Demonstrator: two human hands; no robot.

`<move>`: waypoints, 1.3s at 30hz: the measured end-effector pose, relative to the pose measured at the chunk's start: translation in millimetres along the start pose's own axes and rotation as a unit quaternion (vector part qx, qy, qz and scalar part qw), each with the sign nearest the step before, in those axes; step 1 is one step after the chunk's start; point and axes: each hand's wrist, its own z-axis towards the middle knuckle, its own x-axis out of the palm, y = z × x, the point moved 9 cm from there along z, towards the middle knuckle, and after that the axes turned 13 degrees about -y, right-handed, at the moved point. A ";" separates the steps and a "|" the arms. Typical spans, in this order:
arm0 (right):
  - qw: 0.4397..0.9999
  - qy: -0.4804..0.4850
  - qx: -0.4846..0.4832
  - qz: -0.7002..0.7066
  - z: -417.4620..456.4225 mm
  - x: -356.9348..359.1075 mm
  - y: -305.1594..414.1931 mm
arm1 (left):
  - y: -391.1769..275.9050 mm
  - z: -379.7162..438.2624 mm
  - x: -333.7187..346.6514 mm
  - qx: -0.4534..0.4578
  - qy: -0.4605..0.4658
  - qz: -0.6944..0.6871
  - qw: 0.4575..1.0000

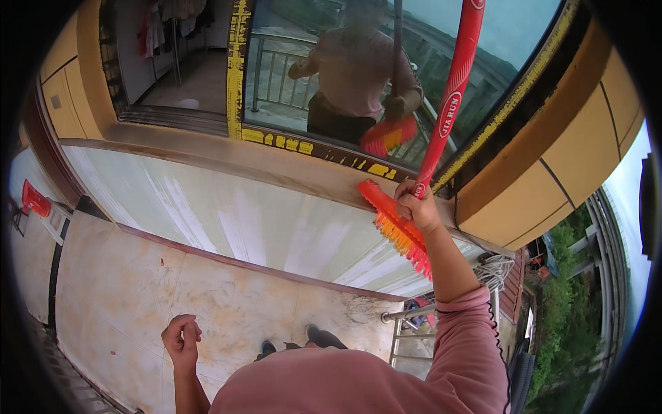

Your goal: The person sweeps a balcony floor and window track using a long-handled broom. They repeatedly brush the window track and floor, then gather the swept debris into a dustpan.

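My right hand point(416, 207) grips a broom low on its red handle point(449, 111), just above the head. The handle slants up past the window and bears the maker's name Jiarun. Red, orange and yellow bristles point(401, 238) hang downward from the broom head, in front of the window sill point(310, 171); I cannot tell whether it touches the sill. Above it, the dark window pane point(282, 62) reflects a person holding the broom. Over the floor at lower left, my left hand point(182, 339) is raised with its fingers loosely curled, and nothing shows in it.
To the left is an open window section point(176, 88), with hanging clothes inside. A metal railing point(408, 315) and coiled rope point(494, 271) are at right. On the far left sits a red container point(35, 199). Tiled floor point(124, 279) runs below the wall.
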 end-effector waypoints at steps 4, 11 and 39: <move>0.992 0.048 -0.088 -0.074 12.0 -31.6 66.0 | -21.2 -4.4 -4.7 0.017 -0.049 0.014 0.999; 0.990 0.136 0.030 -0.023 13.2 4.7 -6.4 | -42.3 -26.1 58.9 0.014 -0.075 -0.042 0.996; 0.936 0.317 -0.152 0.020 84.0 210.6 57.8 | -83.6 -119.7 9.3 0.000 -0.315 0.035 0.949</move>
